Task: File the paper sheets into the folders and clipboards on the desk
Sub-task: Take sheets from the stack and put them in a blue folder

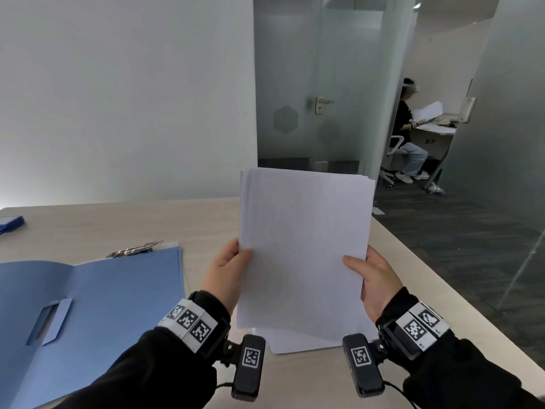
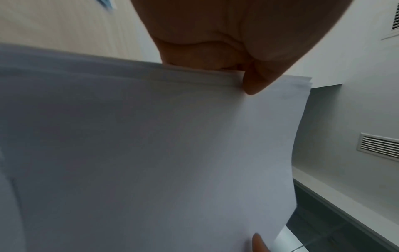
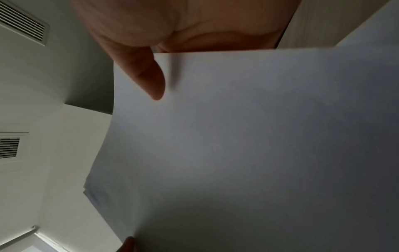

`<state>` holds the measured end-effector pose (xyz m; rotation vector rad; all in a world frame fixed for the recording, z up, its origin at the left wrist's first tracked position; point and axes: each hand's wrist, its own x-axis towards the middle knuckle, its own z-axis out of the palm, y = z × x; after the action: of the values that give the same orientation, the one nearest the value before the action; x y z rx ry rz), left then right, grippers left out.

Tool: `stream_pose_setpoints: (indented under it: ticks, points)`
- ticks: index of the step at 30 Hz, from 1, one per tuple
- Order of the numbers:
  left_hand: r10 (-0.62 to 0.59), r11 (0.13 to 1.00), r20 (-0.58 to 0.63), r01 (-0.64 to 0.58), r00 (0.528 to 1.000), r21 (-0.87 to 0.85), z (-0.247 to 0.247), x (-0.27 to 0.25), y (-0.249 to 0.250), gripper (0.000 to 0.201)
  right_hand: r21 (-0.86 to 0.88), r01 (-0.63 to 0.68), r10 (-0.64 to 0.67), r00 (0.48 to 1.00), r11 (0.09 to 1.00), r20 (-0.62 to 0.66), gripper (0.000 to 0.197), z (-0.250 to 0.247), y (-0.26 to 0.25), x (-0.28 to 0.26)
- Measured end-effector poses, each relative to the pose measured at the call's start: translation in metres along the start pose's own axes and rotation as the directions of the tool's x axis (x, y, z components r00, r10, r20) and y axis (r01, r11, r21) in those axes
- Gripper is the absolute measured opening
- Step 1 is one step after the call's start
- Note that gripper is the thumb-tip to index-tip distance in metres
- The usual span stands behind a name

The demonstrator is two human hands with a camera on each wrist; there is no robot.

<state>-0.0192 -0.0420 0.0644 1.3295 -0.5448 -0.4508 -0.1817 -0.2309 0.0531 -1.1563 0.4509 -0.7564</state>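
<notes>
A stack of white paper sheets (image 1: 303,249) is held upright above the desk, its lower edge near a loose sheet (image 1: 298,345) lying flat. My left hand (image 1: 228,270) grips the stack's left edge, thumb on the front. My right hand (image 1: 373,278) grips the right edge the same way. In the left wrist view the stack (image 2: 151,153) fills the frame under my thumb (image 2: 254,81). The right wrist view shows the stack (image 3: 248,145) with my thumb (image 3: 153,81) on it. An open blue folder (image 1: 97,305) lies on the desk to the left, a metal clip (image 1: 135,249) at its far edge.
The wooden desk (image 1: 118,222) ends at a right edge (image 1: 460,317) beside dark floor. A blue object (image 1: 10,224) sits at the far left. Behind the glass partition (image 1: 318,84) a seated person (image 1: 410,134) handles papers at another desk.
</notes>
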Motion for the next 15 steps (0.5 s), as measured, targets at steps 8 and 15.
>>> stream_pose_setpoints:
  ticks: [8,15]
  points:
    - [0.076,0.997,-0.015,-0.076,0.997,-0.017,0.007,-0.006,0.004,0.034,0.014,0.088,-0.088,0.996,0.996,-0.003,0.022,0.007,-0.009,-0.002]
    - [0.078,0.997,0.015,-0.079,0.997,0.007,0.01,-0.011,0.001,0.031,-0.007,0.1,-0.1,0.995,0.995,0.015,0.024,0.004,-0.009,-0.006]
